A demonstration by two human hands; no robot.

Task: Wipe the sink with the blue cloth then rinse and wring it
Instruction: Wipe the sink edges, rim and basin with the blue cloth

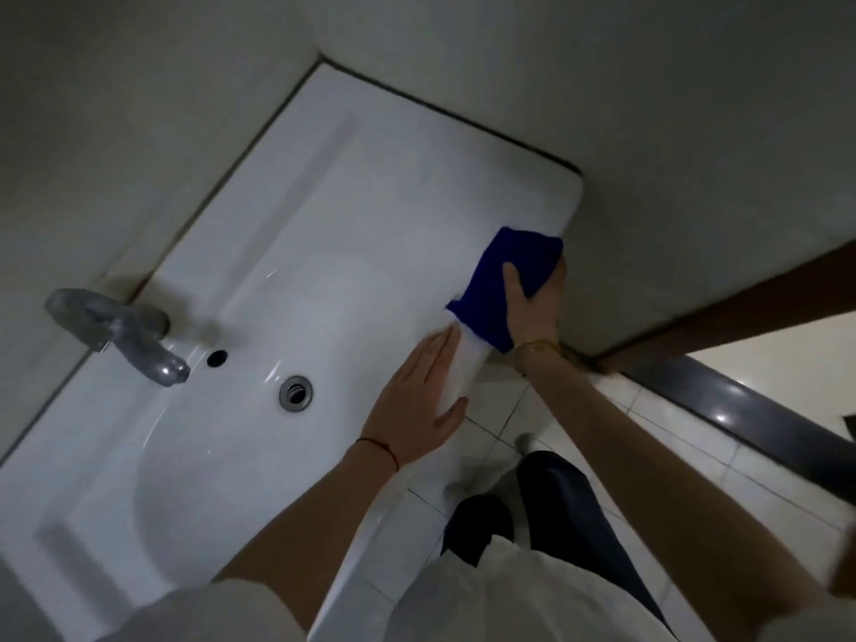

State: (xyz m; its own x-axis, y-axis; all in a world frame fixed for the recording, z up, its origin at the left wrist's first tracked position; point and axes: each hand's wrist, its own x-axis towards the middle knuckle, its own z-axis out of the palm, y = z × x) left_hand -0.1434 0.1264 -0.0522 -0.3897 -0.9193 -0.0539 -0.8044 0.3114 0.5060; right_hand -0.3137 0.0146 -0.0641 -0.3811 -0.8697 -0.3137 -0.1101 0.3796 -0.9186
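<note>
A white ceramic sink (324, 187) runs diagonally across the view, with a drain (295, 393) in its basin. The blue cloth (495, 280) lies folded over the sink's front right rim. My right hand (537, 308) presses on the cloth, thumb over its top and fingers wrapped round the rim's outer edge. My left hand (426, 391) rests flat on the front rim just left of the cloth, fingers spread, holding nothing.
A metal faucet (120, 333) juts over the basin at the left, with an overflow hole (217, 357) beside it. Grey walls enclose the sink at back and right. A brown door frame (722, 317) and tiled floor (648, 433) lie to the right.
</note>
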